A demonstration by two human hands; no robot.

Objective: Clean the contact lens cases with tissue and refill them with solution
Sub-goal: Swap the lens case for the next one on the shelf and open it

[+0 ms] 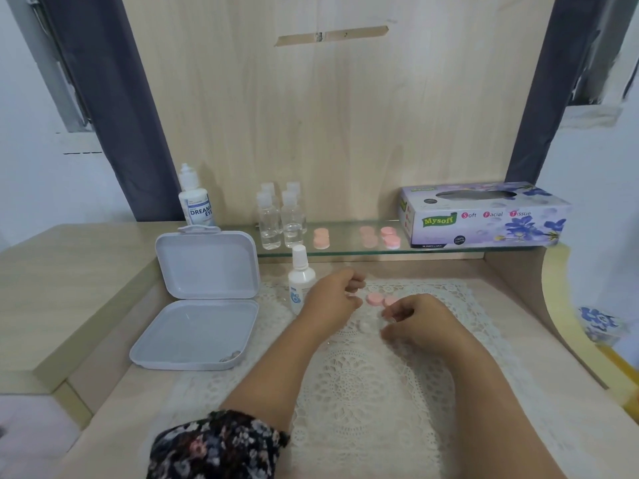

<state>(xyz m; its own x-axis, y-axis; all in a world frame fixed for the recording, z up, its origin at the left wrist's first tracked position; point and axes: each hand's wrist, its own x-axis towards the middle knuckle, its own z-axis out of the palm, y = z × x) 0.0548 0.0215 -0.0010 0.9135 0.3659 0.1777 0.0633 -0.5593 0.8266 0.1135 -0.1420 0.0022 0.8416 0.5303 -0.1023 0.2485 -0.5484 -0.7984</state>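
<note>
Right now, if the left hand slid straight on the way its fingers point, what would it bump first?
Probably the pink lens case on the lace mat. The left hand points rightward at it, just short of touching, though depth is hard to judge.

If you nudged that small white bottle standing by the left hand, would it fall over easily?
Probably yes. The small white bottle is tall and narrow and stands upright on the lace mat, whose uneven surface likely gives poor footing. It looks like light plastic, so a brush from the left hand might tip it. Being round, it would probably roll.
</note>
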